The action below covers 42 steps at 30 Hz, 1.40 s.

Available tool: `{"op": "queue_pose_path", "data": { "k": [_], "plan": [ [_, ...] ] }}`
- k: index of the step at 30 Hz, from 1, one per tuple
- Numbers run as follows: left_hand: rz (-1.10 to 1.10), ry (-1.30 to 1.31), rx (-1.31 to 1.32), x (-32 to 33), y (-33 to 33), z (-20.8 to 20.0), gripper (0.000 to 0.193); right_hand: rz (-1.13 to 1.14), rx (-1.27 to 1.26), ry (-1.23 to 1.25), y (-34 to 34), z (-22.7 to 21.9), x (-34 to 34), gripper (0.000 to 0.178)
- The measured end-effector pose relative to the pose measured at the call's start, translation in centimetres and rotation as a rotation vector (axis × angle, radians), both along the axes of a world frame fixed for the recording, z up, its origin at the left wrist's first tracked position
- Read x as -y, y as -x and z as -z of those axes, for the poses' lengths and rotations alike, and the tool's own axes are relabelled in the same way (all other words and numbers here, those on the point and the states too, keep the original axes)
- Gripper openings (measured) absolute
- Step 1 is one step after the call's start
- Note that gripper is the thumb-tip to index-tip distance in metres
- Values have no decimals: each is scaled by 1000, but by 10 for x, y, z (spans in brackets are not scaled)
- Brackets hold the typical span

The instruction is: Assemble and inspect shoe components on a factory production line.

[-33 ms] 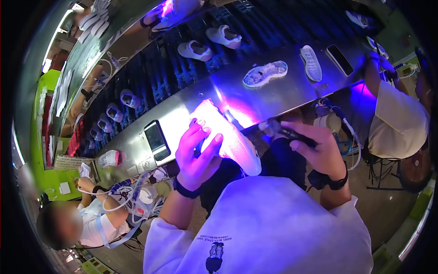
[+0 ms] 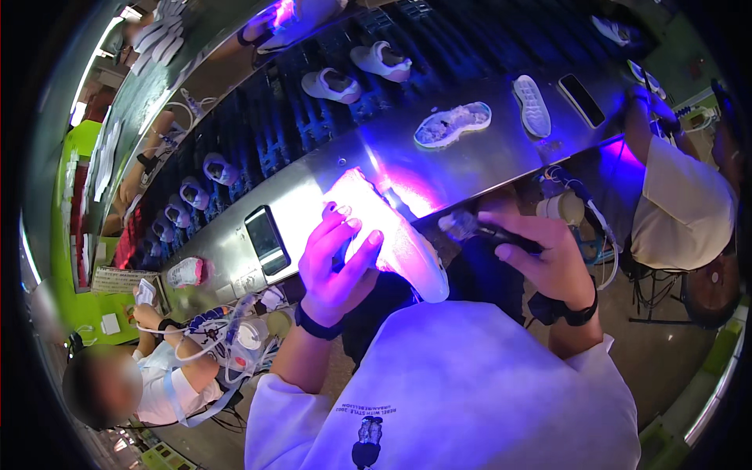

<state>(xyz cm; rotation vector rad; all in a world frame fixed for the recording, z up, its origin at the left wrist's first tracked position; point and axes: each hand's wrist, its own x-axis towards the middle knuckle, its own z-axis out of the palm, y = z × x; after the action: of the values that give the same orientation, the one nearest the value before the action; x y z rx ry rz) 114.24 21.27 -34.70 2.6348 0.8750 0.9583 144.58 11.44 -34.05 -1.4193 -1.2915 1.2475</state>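
Observation:
A pale, long shoe sole (image 2: 407, 254) lies slanted under a bright violet glare, its near end hanging past the table edge. My left hand (image 2: 335, 262) grips its left side with bent fingers; the glare hides part of the contact. To the right, my right hand (image 2: 540, 254) holds a brush (image 2: 492, 232) by its dark handle. The pale bristles point left toward the sole, apart from it by a small gap. On the metal table beyond, a sole with a whitish, patchy inside (image 2: 453, 125) lies beside another white sole (image 2: 533, 106).
Phones lie on the metal table (image 2: 223, 270), one left (image 2: 267, 241) and one right (image 2: 581, 100). Behind it, a dark slatted conveyor (image 2: 266, 129) carries several light shoes (image 2: 331, 85). Co-workers sit left (image 2: 180, 372) and right (image 2: 681, 204), near pots (image 2: 564, 207) and hoses.
The brush in my right hand has dipped slightly down and left. My left hand and the sole keep their place; the background has shifted a little with the view.

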Motion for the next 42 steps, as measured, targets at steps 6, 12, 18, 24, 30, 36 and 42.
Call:
{"op": "queue_pose_path", "data": {
  "k": [6, 12, 18, 24, 30, 36, 42],
  "plan": [
    [107, -112, -71, 3, -2, 1, 47, -57, 69, -117, 3, -11, -2, 46],
    [63, -10, -12, -5, -5, 10, 50, -133, 108, -70, 11, 7, -19, 47],
    [-299, 840, 395, -37, 15, 47, 74, 156, -86, 323, 19, 28, -14, 43],
    [-587, 840, 213, -193, 98, 94, 59, 268, 114, 298, -10, 76, 1, 37],
    [-1017, 613, -386, -311, 177, 99, 54, 400, 68, 289, -5, 77, -12, 33],
    [-1157, 581, -407, -347, 201, 155, 45, 359, 88, 317, -9, 96, -14, 39],
    [-540, 143, -365, -338, 90, 185, 68, 274, 108, 366, 1, 103, -31, 39]
  ]
}}
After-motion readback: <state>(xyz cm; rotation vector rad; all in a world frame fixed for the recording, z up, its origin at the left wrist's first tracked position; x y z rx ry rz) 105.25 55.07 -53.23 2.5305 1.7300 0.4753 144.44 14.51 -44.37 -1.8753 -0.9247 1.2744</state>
